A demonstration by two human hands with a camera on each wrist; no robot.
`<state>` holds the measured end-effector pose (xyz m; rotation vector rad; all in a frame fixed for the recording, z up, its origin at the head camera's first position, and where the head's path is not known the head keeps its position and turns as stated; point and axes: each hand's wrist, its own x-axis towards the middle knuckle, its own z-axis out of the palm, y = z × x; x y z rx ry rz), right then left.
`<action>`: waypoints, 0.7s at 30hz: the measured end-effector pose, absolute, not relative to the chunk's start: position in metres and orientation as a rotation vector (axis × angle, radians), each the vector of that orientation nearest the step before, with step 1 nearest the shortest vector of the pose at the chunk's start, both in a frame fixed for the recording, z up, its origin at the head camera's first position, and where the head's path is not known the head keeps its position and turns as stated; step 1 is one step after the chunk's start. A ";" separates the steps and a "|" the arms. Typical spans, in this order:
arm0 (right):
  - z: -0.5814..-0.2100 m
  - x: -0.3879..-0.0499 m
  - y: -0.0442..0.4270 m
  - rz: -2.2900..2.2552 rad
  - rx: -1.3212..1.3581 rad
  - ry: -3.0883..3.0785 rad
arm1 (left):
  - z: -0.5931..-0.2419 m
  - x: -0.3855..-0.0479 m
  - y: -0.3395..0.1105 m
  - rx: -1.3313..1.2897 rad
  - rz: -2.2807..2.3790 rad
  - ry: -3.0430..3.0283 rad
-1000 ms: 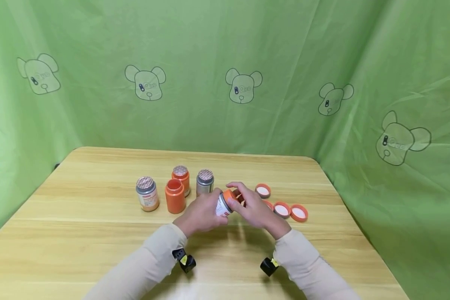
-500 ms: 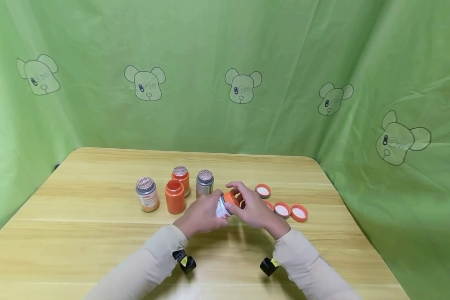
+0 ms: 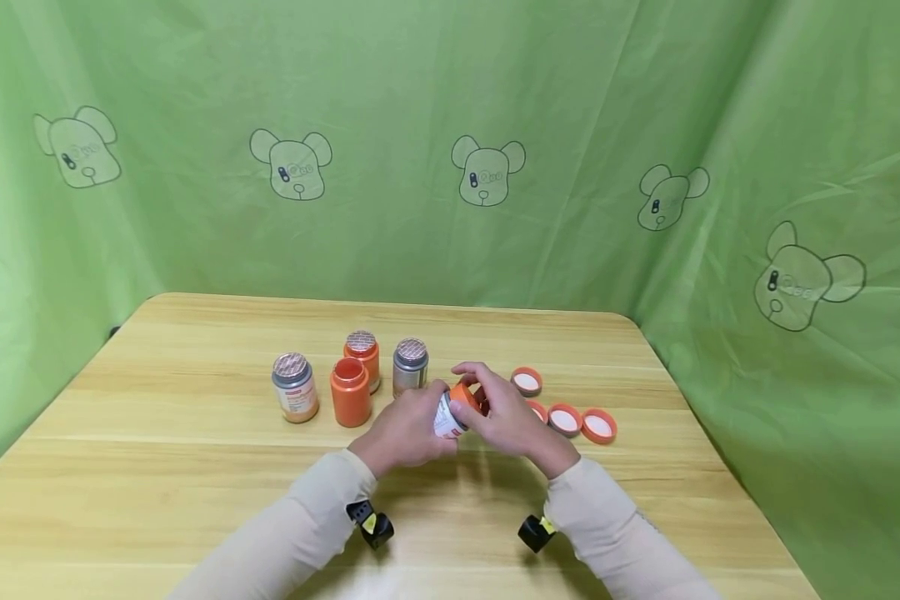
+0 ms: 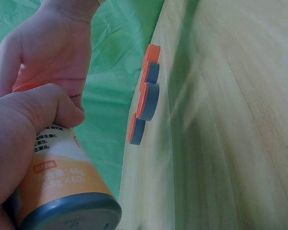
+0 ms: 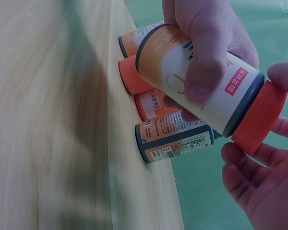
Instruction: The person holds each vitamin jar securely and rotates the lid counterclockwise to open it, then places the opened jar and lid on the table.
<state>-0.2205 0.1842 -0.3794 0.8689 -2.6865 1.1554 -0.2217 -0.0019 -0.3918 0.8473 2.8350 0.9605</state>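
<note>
My left hand grips a white and orange pill bottle with a grey base, held tilted above the table. On its neck sits an orange cap, which the thumb and fingers of my right hand hold by the rim. From the left wrist view, the bottle's label and base show below my left thumb, while the cap is mostly hidden. Behind the left hand stand a grey-necked bottle, an orange bottle with a foil seal, an open orange bottle and another foil-sealed bottle.
Several removed caps lie to the right of my hands, white inner side up, among them a far cap and a rightmost cap. A wooden table carries everything. Green curtain surrounds its back and sides.
The cap and the right fingers on it have shifted slightly, with the cap a little lower and further right. Both hands otherwise stay in about the same place.
</note>
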 end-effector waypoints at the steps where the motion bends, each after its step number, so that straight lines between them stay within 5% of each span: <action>1: -0.380 -0.221 0.185 1.168 0.893 -2.670 | -0.392 -0.222 -0.002 0.844 0.966 2.834; 21: -0.383 -0.220 0.185 1.158 0.833 -2.690 | -0.393 -0.221 -0.001 0.865 0.933 2.849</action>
